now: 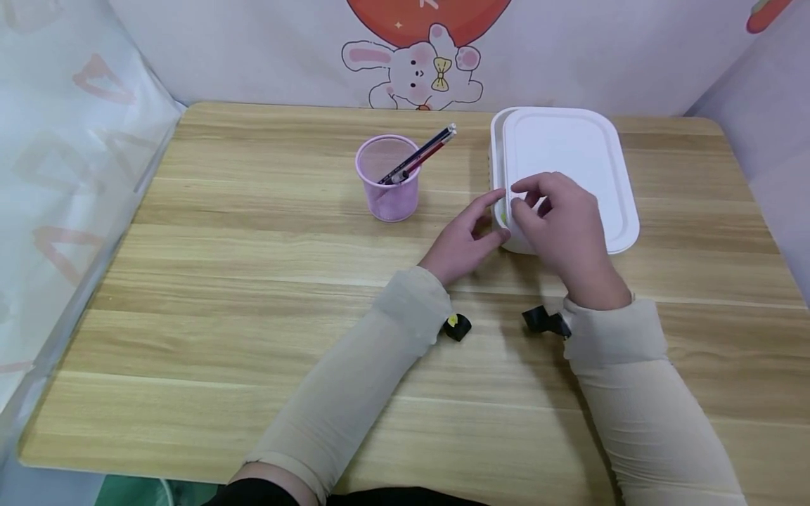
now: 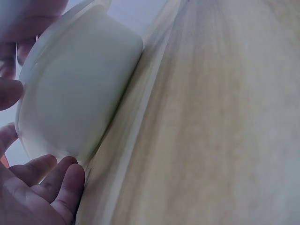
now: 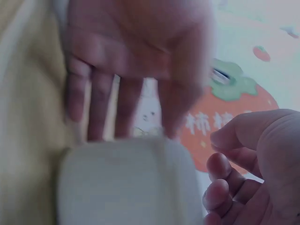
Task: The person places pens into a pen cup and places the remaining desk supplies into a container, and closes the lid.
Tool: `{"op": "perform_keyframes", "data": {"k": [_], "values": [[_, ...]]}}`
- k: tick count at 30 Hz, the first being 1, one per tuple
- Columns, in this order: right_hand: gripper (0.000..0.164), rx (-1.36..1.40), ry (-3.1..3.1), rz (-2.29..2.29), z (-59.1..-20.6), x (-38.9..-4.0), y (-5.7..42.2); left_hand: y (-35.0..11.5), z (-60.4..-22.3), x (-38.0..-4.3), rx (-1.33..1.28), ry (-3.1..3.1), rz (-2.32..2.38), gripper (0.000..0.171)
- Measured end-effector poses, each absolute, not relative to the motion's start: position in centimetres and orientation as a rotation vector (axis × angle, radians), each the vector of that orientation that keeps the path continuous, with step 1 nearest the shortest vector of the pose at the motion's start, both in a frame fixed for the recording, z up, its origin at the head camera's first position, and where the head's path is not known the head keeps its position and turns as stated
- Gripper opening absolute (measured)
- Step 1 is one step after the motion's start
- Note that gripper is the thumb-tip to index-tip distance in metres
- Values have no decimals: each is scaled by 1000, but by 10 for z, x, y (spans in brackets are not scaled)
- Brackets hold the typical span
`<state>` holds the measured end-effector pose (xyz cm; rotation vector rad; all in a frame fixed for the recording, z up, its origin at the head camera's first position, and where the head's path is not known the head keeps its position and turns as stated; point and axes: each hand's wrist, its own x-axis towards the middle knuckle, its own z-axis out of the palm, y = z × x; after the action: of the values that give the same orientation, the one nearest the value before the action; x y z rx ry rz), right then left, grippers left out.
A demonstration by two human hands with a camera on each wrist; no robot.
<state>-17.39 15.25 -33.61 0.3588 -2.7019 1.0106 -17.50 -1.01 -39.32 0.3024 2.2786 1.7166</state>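
Note:
A white box (image 1: 522, 244) has its white lid (image 1: 572, 140) set off to the right, leaving a narrow gap along the left rim. Something small and yellow-green (image 1: 503, 217) shows in that gap. My left hand (image 1: 465, 239) is at the box's left side, thumb by the front corner and forefinger along the rim. In the right wrist view, the left fingers (image 3: 101, 103) reach out fairly straight to the box. Over the lid's left edge hovers my right hand (image 1: 563, 221), fingers loosely bent, thumb and forefinger apart. Nothing shows between them.
Left of the box stands a translucent purple cup (image 1: 392, 204) with pencils (image 1: 422, 156) leaning in it. Small black pieces (image 1: 457, 327) show beside both sleeves. The wooden table (image 1: 253, 281) meets a printed cloth backdrop (image 1: 253, 49) behind.

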Motion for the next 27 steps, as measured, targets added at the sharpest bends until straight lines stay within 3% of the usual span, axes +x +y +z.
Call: {"op": "perform_keyframes", "data": {"k": [12,27], "values": [[23,-42,-2556,1279,-314,-186,201,-10,-393,-174,304,2265,1740,61],[16,-324,-2484,1455,-308,-196,244,-9,-393,-175,295,2270,1732,61]]}}
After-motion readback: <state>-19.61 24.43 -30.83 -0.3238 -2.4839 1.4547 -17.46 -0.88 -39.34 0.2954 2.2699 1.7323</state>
